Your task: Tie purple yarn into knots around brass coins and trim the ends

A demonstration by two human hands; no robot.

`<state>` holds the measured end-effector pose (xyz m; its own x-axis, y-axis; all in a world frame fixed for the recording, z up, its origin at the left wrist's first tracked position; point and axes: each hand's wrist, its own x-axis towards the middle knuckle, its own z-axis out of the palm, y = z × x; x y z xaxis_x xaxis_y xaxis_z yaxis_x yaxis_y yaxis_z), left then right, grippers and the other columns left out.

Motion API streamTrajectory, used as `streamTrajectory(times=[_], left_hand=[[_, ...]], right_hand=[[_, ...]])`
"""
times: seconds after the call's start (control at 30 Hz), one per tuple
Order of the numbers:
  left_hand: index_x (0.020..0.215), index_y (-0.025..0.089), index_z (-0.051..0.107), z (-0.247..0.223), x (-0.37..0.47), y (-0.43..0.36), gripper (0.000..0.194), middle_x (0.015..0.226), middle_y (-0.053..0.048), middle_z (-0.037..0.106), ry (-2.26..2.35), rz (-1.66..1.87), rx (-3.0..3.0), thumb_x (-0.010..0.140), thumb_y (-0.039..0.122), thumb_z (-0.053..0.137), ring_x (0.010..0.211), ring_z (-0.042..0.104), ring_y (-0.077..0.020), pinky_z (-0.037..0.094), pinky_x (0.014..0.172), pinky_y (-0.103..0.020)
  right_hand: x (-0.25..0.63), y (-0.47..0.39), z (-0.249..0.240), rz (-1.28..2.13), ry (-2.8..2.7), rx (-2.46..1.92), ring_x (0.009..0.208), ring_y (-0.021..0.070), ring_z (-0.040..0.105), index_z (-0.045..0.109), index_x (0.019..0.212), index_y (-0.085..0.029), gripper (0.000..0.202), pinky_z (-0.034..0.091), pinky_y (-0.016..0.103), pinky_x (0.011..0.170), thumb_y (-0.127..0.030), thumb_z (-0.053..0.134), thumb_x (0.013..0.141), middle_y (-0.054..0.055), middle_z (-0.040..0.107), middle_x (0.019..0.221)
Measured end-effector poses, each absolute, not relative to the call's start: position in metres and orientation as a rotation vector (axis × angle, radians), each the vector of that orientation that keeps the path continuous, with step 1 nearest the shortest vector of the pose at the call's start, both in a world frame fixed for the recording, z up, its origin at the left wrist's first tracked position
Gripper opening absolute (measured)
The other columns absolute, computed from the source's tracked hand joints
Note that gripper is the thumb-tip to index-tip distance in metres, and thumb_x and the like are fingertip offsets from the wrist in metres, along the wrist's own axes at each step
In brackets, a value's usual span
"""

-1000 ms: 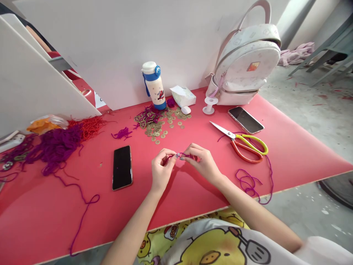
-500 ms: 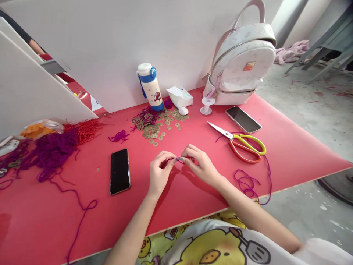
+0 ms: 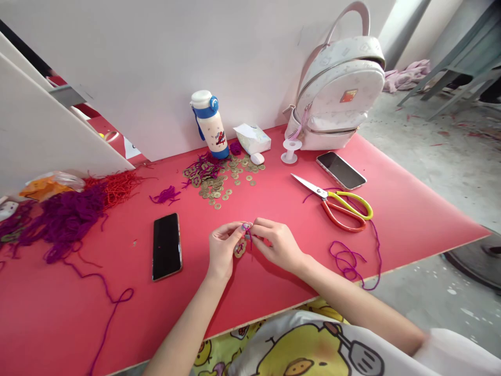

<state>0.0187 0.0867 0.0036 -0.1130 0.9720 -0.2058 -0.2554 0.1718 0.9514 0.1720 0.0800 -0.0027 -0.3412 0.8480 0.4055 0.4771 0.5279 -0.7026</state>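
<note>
Both hands meet above the red tabletop [image 3: 274, 292], close to its front edge. My left hand [image 3: 225, 248] pinches a purple cord between thumb and fingers. A few brass-coloured coins with holes [image 3: 239, 248] hang below those fingers, tied with the cord. My right hand [image 3: 277, 244] is closed in a pinch on the purple cord [image 3: 251, 243] just to the right, and a short end dangles between the hands. Fingertips hide most of the knot. Beyond the hands lies a scatter of loose coins [image 3: 217, 192] with purple cord pieces.
Scissors [image 3: 332, 202] and a loose purple cord [image 3: 348, 261] lie at right, near a phone [image 3: 340, 170]. Another phone [image 3: 167, 246] is left of my hands. A bottle [image 3: 211, 125], tissue pack [image 3: 253, 140], spool [image 3: 290, 151] and backpack [image 3: 336, 94] stand behind. Purple yarn [image 3: 68, 219] heaps at left.
My hands have turned and lowered slightly, and the cord that was stretched between them is bunched. Hanging coins now show under my left fingers. The view has shifted a little.
</note>
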Motion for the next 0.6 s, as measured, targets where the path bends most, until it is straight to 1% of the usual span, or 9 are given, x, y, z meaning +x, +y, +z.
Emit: streamTrajectory(times=[0.03,0.1,0.13,0.2,0.27,0.4,0.47,0.53,0.6], left_hand=[[0.072,0.018,0.079,0.0034,0.0189,0.0866,0.020,0.070,-0.004,0.074,1.256,1.291,0.840,0.062,0.032,0.088,0.062,0.063,-0.0126,0.050,0.056,-0.022],[0.073,0.017,0.079,0.0033,0.0184,0.0865,0.018,0.069,-0.004,0.074,1.333,1.331,0.877,0.064,0.030,0.086,0.064,0.064,-0.0128,0.051,0.058,-0.022],[0.073,0.017,0.079,0.0032,0.0180,0.0865,0.018,0.069,-0.004,0.073,1.355,1.343,0.887,0.064,0.030,0.085,0.063,0.064,-0.0125,0.050,0.058,-0.021],[0.074,0.016,0.078,0.0033,0.0173,0.0864,0.019,0.068,-0.003,0.072,1.369,1.347,0.889,0.066,0.032,0.085,0.062,0.063,-0.0116,0.049,0.056,-0.020],[0.075,0.016,0.078,0.0034,0.0171,0.0861,0.020,0.067,-0.003,0.071,1.363,1.333,0.885,0.067,0.033,0.084,0.059,0.062,-0.0111,0.047,0.053,-0.020],[0.075,0.016,0.077,0.0040,0.0183,0.0853,0.021,0.064,-0.002,0.070,1.371,1.321,0.872,0.068,0.034,0.083,0.051,0.058,-0.0098,0.043,0.046,-0.019],[0.075,0.016,0.076,0.0045,0.0187,0.0853,0.021,0.063,-0.002,0.069,1.380,1.321,0.864,0.068,0.034,0.083,0.050,0.057,-0.0094,0.042,0.045,-0.019],[0.075,0.015,0.076,0.0047,0.0185,0.0855,0.021,0.065,-0.003,0.070,1.377,1.320,0.870,0.068,0.034,0.083,0.054,0.059,-0.0102,0.045,0.049,-0.019],[0.075,0.015,0.076,0.0043,0.0179,0.0858,0.021,0.065,-0.002,0.069,1.370,1.317,0.888,0.068,0.034,0.084,0.057,0.061,-0.0106,0.046,0.051,-0.019]], right_hand=[[0.1712,0.0793,-0.0029,0.513,-2.008,-1.072,0.069,0.0162,0.054,0.066,0.083,-0.019,0.022,0.043,0.027,0.061,-0.018,0.049,0.096,0.006,0.062,0.084],[0.1708,0.0788,-0.0025,0.324,-2.030,-1.064,0.081,0.0200,0.055,0.068,0.085,-0.019,0.020,0.047,0.031,0.068,-0.019,0.051,0.095,0.011,0.064,0.101],[0.1710,0.0790,-0.0021,0.249,-2.048,-1.053,0.086,0.0216,0.055,0.069,0.086,-0.020,0.019,0.047,0.034,0.071,-0.019,0.052,0.095,0.012,0.064,0.108],[0.1717,0.0797,-0.0014,0.160,-2.088,-1.007,0.090,0.0228,0.054,0.069,0.086,-0.021,0.019,0.048,0.036,0.074,-0.018,0.052,0.095,0.012,0.065,0.116],[0.1724,0.0807,-0.0013,0.143,-2.117,-0.956,0.090,0.0228,0.054,0.069,0.087,-0.020,0.020,0.048,0.037,0.075,-0.017,0.051,0.096,0.011,0.067,0.115],[0.1728,0.0819,-0.0028,0.236,-2.151,-0.918,0.082,0.0212,0.053,0.068,0.094,-0.020,0.020,0.046,0.035,0.071,-0.017,0.049,0.098,0.008,0.071,0.101],[0.1729,0.0818,-0.0031,0.286,-2.150,-0.915,0.079,0.0204,0.052,0.068,0.096,-0.019,0.019,0.046,0.034,0.069,-0.017,0.049,0.098,0.007,0.072,0.096],[0.1731,0.0814,-0.0028,0.284,-2.120,-0.928,0.079,0.0201,0.052,0.068,0.096,-0.019,0.019,0.047,0.034,0.070,-0.016,0.049,0.098,0.007,0.071,0.099],[0.1736,0.0811,-0.0019,0.226,-2.078,-0.942,0.085,0.0211,0.054,0.068,0.093,-0.020,0.019,0.047,0.034,0.072,-0.017,0.051,0.097,0.009,0.069,0.105]])
